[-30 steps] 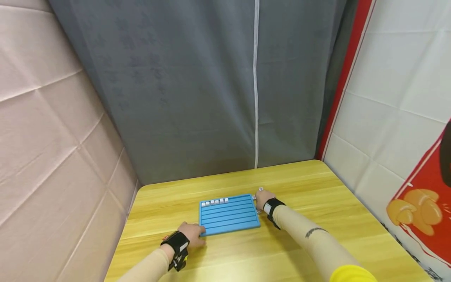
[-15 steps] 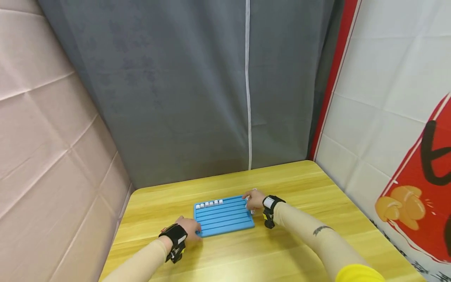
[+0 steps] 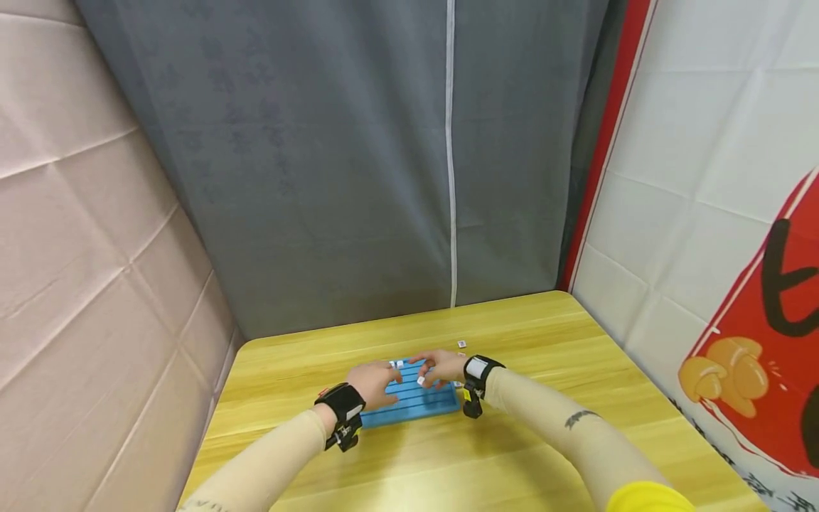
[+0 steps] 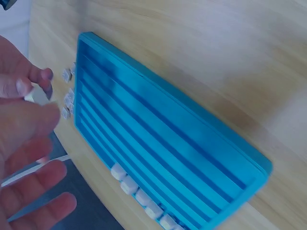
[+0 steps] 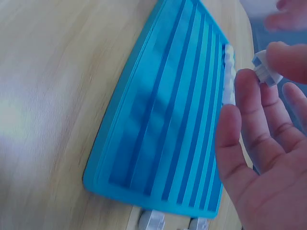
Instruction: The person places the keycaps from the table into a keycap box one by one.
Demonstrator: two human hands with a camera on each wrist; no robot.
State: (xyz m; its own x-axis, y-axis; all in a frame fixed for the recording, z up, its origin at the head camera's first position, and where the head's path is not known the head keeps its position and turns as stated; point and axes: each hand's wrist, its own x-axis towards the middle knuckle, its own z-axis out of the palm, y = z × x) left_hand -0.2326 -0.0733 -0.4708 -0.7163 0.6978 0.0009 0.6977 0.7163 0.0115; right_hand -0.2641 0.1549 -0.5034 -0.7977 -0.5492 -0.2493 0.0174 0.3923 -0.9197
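A blue grooved tray (image 3: 409,409) lies on the table. In the head view my left hand (image 3: 371,384) reaches over its left part, fingers spread and holding nothing. My right hand (image 3: 444,366), above the tray's right part, pinches a small white keycap (image 5: 267,69) between thumb and fingers. The left fingertips are a short way from that keycap in the head view. Several white keycaps (image 4: 144,197) stand in a row along the tray's far groove, partly hidden by my left hand in the head view.
Several loose keycaps (image 4: 68,98) lie on the wooden table (image 3: 525,327) beyond the tray's right end, one keycap (image 3: 462,344) farther back. A grey curtain (image 3: 352,178) hangs behind the table, with pale cloth walls (image 3: 115,249) at the sides.
My right hand has picked up a keycap from beside the tray and moved left over it. My left hand has left the tray's front left corner and moved right, toward the right hand.
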